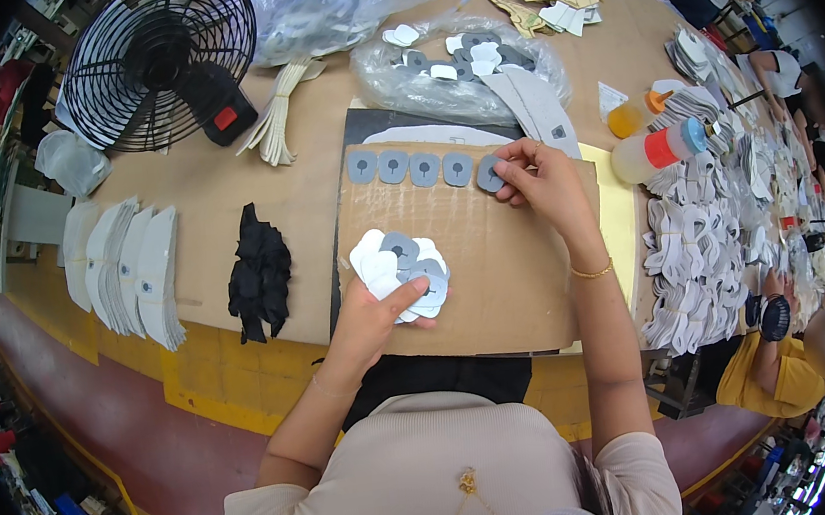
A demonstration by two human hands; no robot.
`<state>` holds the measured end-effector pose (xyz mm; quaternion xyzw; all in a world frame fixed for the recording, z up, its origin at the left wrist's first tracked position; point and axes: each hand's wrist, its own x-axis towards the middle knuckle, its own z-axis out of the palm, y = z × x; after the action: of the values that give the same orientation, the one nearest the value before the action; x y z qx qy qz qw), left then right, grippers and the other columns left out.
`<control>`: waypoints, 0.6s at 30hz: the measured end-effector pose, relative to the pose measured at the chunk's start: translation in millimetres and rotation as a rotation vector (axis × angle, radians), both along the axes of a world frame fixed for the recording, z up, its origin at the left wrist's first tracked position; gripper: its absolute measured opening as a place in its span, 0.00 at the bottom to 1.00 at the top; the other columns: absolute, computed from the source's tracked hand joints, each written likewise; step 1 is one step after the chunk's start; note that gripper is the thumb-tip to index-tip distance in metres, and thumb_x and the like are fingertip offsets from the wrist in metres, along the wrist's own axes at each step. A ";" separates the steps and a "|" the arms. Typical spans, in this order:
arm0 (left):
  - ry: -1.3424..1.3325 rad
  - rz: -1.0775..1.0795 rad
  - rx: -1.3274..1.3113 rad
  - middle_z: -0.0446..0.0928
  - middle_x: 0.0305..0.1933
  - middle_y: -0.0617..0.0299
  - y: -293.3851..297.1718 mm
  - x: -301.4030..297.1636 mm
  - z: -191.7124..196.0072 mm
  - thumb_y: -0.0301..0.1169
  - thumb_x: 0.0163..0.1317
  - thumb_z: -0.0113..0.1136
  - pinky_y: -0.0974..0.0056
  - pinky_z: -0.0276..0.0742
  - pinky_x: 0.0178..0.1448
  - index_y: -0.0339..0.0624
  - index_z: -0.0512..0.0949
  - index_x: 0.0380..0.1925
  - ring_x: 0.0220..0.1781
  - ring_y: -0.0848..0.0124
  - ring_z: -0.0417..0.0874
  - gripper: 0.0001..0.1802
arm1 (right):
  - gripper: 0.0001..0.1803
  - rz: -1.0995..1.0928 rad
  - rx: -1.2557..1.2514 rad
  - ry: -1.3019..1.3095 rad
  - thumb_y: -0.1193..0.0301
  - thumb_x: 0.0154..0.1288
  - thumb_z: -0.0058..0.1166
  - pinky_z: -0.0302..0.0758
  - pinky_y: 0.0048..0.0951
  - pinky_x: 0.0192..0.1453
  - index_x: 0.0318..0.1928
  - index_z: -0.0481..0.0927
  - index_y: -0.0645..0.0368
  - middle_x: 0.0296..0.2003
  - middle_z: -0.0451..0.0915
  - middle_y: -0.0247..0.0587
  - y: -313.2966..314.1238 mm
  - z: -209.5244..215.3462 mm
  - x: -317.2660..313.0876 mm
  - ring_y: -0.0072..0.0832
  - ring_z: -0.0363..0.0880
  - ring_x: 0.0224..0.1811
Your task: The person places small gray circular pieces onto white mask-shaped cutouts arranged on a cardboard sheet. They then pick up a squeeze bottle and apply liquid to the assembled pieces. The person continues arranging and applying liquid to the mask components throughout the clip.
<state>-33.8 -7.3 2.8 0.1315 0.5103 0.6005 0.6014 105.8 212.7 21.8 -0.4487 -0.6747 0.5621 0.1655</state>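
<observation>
A loose stack of white and grey rounded patches [395, 256] rests in my left hand [378, 311], the thumb pressed over its top. My right hand [537, 176] pinches one grey patch [489, 174] at the right end of a row. That row of grey patches [425, 169], each with a dark keyhole-shaped mark, lies along the far edge of a brown cardboard sheet [475, 281]. Under the sheet's far side, a dark board [388, 121] and a white strip [440, 136] stick out.
A black fan [161, 63] stands far left, near a black cloth [259, 274] and stacked white pieces [122, 268]. Beyond the cardboard is a plastic bag of patches [458, 67]. Two bottles, one with a red band [657, 148], and bundled pieces [689, 259] line the right. People work at right.
</observation>
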 end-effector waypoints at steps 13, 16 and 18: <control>0.002 0.000 0.029 0.80 0.47 0.51 2.5 -0.6 2.3 0.23 0.63 0.59 0.66 0.87 0.33 0.35 0.66 0.56 0.45 0.61 0.86 0.22 | 0.05 0.066 0.288 -0.167 0.79 0.61 0.59 0.72 0.24 0.26 0.37 0.80 0.67 0.23 0.77 0.38 -3.4 5.4 -14.9 0.21 0.77 0.20; 0.000 0.001 0.036 0.81 0.46 0.53 4.1 0.9 5.6 0.24 0.63 0.60 0.67 0.86 0.31 0.34 0.69 0.55 0.44 0.66 0.85 0.20 | 0.04 0.048 0.386 -0.176 0.77 0.61 0.58 0.74 0.30 0.30 0.35 0.81 0.66 0.28 0.76 0.40 -6.7 2.1 -14.6 0.27 0.78 0.24; -0.002 0.001 0.041 0.80 0.47 0.51 5.7 0.5 3.9 0.23 0.62 0.60 0.68 0.85 0.28 0.35 0.66 0.56 0.45 0.61 0.86 0.22 | 0.04 0.126 0.662 -0.237 0.76 0.62 0.58 0.75 0.33 0.34 0.35 0.81 0.64 0.32 0.75 0.42 -8.0 -5.0 -10.9 0.33 0.79 0.29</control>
<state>-33.3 -1.6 6.7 0.1430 0.4973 0.6112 0.5989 94.9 204.7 16.7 -0.3901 -0.8613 0.2661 0.1876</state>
